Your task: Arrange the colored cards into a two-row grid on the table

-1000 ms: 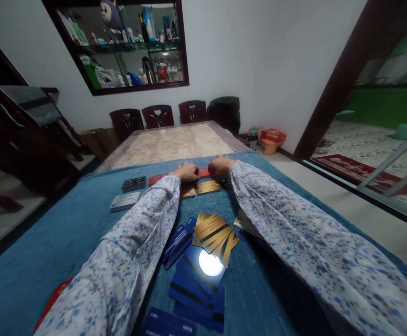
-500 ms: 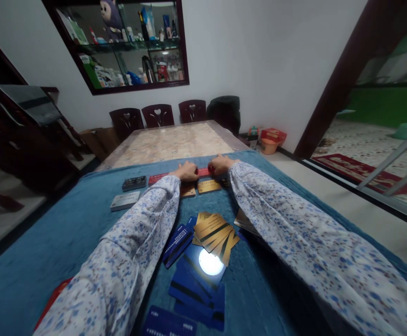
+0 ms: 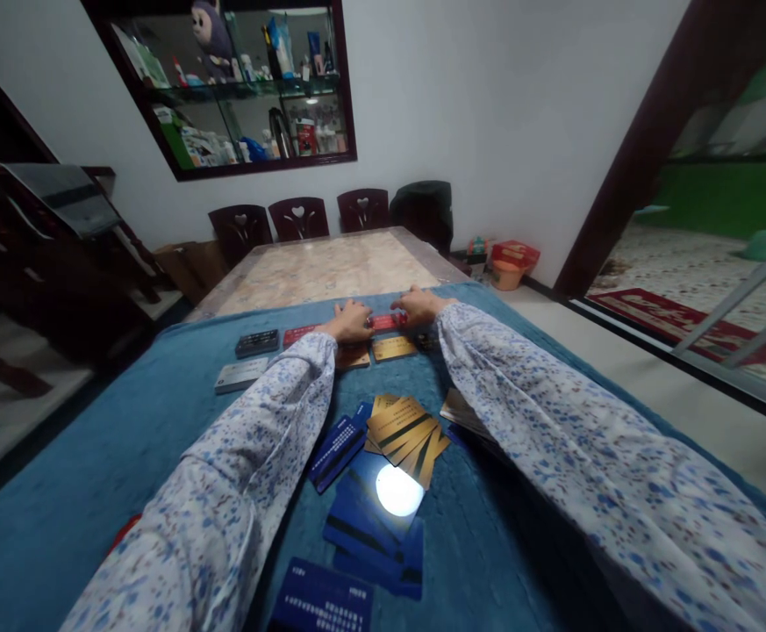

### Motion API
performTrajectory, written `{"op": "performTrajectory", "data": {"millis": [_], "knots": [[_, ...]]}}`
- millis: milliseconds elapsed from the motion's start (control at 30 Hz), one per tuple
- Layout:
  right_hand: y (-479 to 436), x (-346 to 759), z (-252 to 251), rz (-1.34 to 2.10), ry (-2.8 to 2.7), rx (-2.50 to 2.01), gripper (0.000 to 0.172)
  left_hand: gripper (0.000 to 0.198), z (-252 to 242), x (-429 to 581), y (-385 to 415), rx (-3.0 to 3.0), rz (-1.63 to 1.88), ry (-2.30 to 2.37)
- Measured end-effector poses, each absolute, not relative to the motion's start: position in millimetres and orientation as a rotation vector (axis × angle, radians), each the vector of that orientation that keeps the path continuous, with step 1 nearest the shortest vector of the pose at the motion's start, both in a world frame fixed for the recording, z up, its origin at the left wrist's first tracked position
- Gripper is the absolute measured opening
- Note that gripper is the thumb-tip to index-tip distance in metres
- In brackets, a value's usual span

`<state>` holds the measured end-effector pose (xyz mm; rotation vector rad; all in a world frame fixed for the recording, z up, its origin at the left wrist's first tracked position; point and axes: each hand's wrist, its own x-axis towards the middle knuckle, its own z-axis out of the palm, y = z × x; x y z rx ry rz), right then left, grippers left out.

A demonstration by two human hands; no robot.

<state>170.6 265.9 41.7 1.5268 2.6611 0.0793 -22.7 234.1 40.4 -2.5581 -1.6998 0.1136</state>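
Both my arms in flowered sleeves reach far forward over a blue cloth. My left hand and my right hand rest at the two ends of a red card near the cloth's far edge, fingers curled down onto it. Another red card lies to the left. Two gold cards lie just below my hands. A fanned pile of gold cards and several blue cards lie nearer to me, between my arms.
A dark card and a grey card lie at the left. Beyond the cloth is a marble tabletop with dark chairs behind it. A wall cabinet hangs above. A doorway opens on the right.
The view has shifted slightly; my hands stay on the red card in nearly the same place.
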Motion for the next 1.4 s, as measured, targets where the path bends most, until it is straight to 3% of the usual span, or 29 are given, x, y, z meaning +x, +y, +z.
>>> {"op": "performTrajectory", "data": {"millis": [233, 500, 1400], "knots": [[252, 177, 45, 0.144, 2.823, 1.455, 0.051, 0.036, 41, -29, 212, -2.587, -0.065, -1.574], [203, 180, 48, 0.230, 2.974, 1.345, 0.022, 0.034, 44, -37, 163, -2.609, -0.194, -1.453], [93, 202, 7, 0.065, 3.237, 1.189, 0.020, 0.024, 26, -42, 44, -2.747, -0.356, -1.432]]}}
